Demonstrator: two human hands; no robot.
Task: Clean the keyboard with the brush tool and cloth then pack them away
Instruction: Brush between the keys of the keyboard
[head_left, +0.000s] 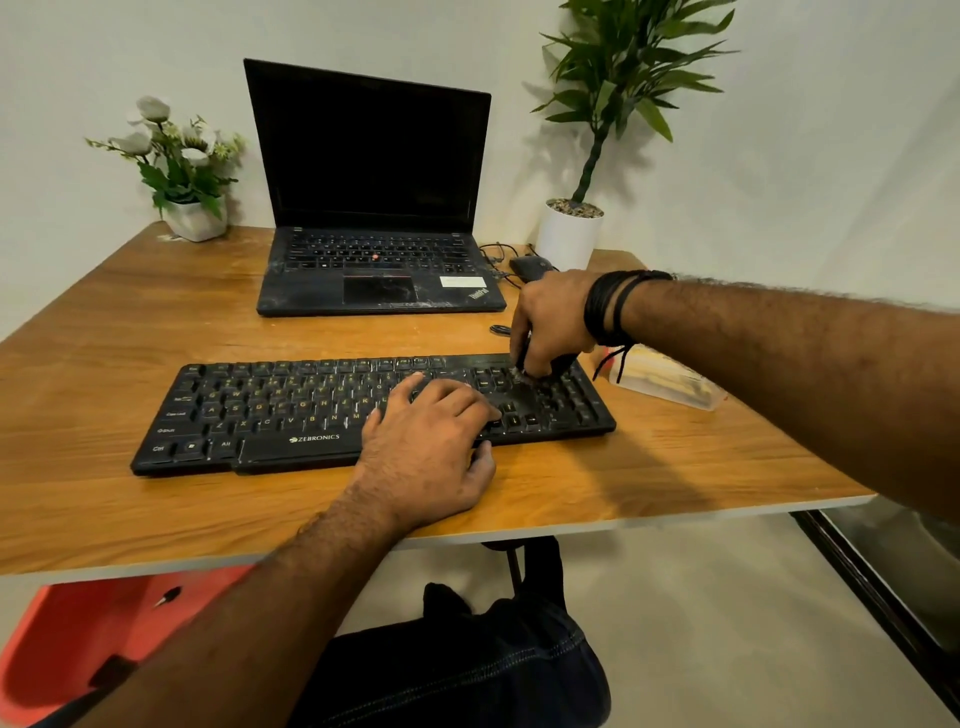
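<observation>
A black keyboard (270, 415) lies across the wooden table (104, 322) in front of me. My left hand (431, 447) rests flat on its right-centre keys, thumb over the front edge. My right hand (550, 322) grips a small dark brush tool (522, 366) with its bristles down on the keys at the keyboard's right end. A clear plastic packet (670, 382) with something yellowish inside lies right of the keyboard, partly hidden by my right forearm. I cannot tell whether the cloth is in it.
An open black laptop (374, 208) stands behind the keyboard. A dark mouse (527, 266) and cables lie to its right. A white flower pot (195, 218) sits back left, a tall potted plant (569, 234) back right. A red chair (104, 639) is below left.
</observation>
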